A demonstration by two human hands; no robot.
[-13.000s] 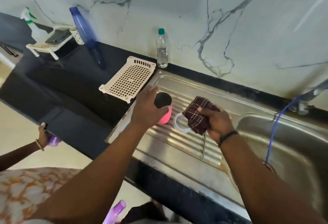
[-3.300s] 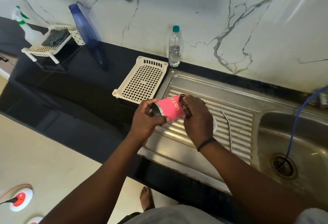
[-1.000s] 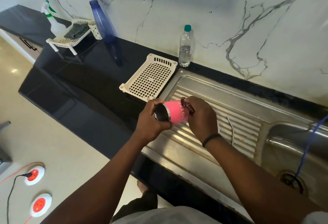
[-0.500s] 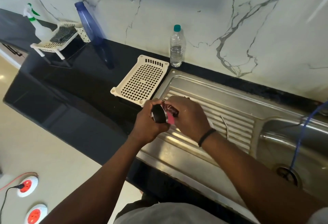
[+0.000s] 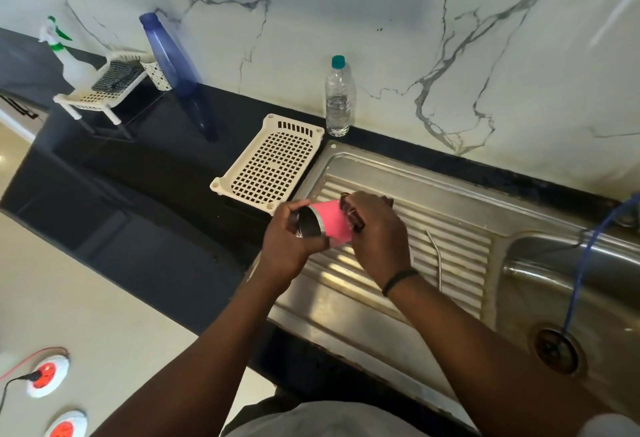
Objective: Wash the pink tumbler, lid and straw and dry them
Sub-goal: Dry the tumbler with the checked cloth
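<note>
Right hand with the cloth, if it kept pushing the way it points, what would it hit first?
The right hand points left into the pink tumbler, so it would meet that; beyond it, likely the left hand.

My hands hold the tumbler (image 5: pixel 330 225) over the drainboard (image 5: pixel 398 284), straw (image 5: pixel 437 260) lying to its right, basin (image 5: pixel 588 298) farther right; a tray (image 5: pixel 273 166) sits left on the bench (image 5: pixel 156 173), water bottle (image 5: pixel 338 104) behind.
</note>
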